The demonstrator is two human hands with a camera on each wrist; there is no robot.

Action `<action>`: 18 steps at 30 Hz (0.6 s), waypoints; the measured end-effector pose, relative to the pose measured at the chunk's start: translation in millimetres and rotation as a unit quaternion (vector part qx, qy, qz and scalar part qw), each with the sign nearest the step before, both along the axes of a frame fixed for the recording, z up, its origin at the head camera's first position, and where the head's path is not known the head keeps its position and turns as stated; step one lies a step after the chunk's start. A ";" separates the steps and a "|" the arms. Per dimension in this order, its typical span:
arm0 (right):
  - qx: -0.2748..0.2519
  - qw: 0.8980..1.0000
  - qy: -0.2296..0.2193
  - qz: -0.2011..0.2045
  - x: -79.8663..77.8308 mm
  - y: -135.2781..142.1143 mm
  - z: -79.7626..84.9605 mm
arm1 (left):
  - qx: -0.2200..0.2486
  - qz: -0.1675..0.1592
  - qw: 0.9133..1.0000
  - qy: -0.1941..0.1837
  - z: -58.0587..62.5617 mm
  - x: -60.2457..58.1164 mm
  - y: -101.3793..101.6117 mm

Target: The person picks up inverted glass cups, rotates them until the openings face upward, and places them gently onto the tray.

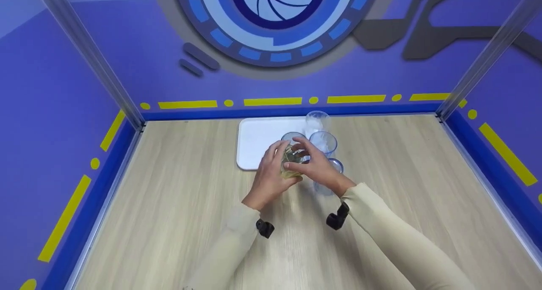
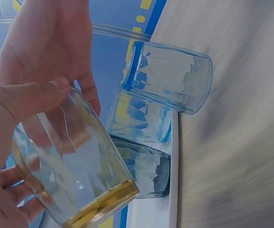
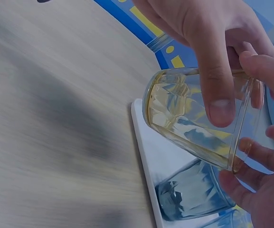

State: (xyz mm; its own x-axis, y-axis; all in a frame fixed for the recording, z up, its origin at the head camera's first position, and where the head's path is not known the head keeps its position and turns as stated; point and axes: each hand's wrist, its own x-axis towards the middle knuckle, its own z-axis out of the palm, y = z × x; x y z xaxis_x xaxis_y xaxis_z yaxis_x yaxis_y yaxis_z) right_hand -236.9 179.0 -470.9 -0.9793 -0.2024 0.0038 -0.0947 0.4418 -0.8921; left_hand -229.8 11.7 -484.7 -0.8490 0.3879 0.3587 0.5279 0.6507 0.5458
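A yellow-tinted faceted drinking glass (image 1: 291,169) is held tilted between both hands, above the tabletop in front of the tray. My left hand (image 1: 270,173) grips its left side, fingers on the far side and thumb low on the near side. My right hand (image 1: 318,168) spreads its fingers and thumb round it from the right. In the left wrist view the glass (image 2: 80,161) has its thick amber base pointing down and to the right, and fingers close round its other end. The right wrist view shows a thumb lying across the side of the glass (image 3: 174,104).
Just beyond the hands, a grey-blue glass (image 3: 189,192) stands upright on a white tray (image 1: 254,144). Several pale blue glasses stand in a row to the right, a far one (image 1: 317,120), a middle one (image 1: 324,142) and a near one (image 2: 174,76). Printed walls enclose the wooden table (image 1: 178,205).
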 end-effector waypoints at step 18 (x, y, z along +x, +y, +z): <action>-0.022 0.999 0.014 0.038 -0.7 1.4 -2.8 | -0.013 0.017 1.000 -0.002 5.2 4.1 1.5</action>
